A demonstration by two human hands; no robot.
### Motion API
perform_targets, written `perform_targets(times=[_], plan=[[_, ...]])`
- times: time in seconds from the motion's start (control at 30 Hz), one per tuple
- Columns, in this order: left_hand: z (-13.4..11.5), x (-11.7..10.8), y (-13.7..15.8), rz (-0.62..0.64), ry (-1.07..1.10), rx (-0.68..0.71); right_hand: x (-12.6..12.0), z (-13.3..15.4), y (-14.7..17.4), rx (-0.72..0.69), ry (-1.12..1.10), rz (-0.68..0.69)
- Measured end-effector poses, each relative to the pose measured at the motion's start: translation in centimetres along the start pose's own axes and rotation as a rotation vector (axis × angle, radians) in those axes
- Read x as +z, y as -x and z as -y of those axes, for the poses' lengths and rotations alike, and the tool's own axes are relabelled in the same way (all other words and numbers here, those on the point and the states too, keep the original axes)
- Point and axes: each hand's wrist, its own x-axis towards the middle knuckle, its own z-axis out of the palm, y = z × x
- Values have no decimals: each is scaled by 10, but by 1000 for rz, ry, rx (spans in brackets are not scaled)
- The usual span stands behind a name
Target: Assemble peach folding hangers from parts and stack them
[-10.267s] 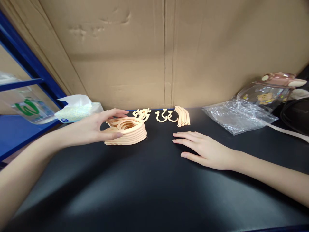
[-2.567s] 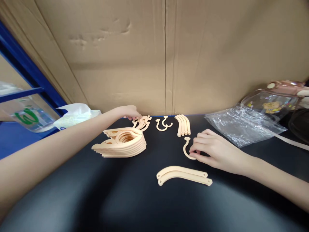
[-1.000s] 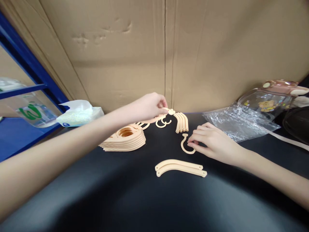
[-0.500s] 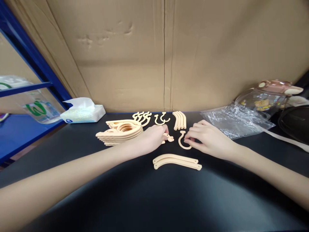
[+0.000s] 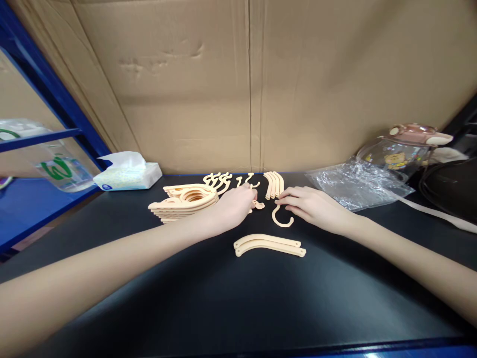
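Observation:
My left hand (image 5: pixel 236 206) is closed, and the rounded end of a beige plastic piece (image 5: pixel 258 204) sticks out past its fingers; the rest of that piece is hidden. With closed fingertips my right hand (image 5: pixel 315 208) grips the flat top end of a beige hanger hook (image 5: pixel 281 223), whose curve points toward me. In front of the hands, two curved hanger arms (image 5: pixel 268 243) lie side by side on the black table (image 5: pixel 223 308). Left of my left hand is a stack of beige hanger pieces (image 5: pixel 179 203).
Several hooks (image 5: pixel 218 182) lie at the back, with other hooks (image 5: pixel 250 180) partly behind my left hand. Several curved arms (image 5: pixel 274 185) stand right of them. A tissue pack (image 5: pixel 128 174) is at the left; a plastic bag (image 5: pixel 343 184) and a clear bottle (image 5: pixel 395 154) are at the right.
My right hand has moved from the hook's curved end to its flat top end. My left hand stays nearly in place, still around the beige piece. The view has shifted slightly.

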Motion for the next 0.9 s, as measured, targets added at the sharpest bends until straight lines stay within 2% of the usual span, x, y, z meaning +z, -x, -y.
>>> perform_targets(times=[0.27,0.4,0.57,0.77,0.9], plan=[[12,2,-8,-14,-73,87,3,-2,0,-18,56,34],[10,-8,-5,-42,-143,126,3,0,1,-19,65,29],[6,-20,10,-8,-199,153,5,8,0,2,52,-7],[10,-18,14,49,-155,158,9,16,-2,-7,-14,-5],[10,-18,14,38,-126,152,8,19,-3,-18,-30,27]])
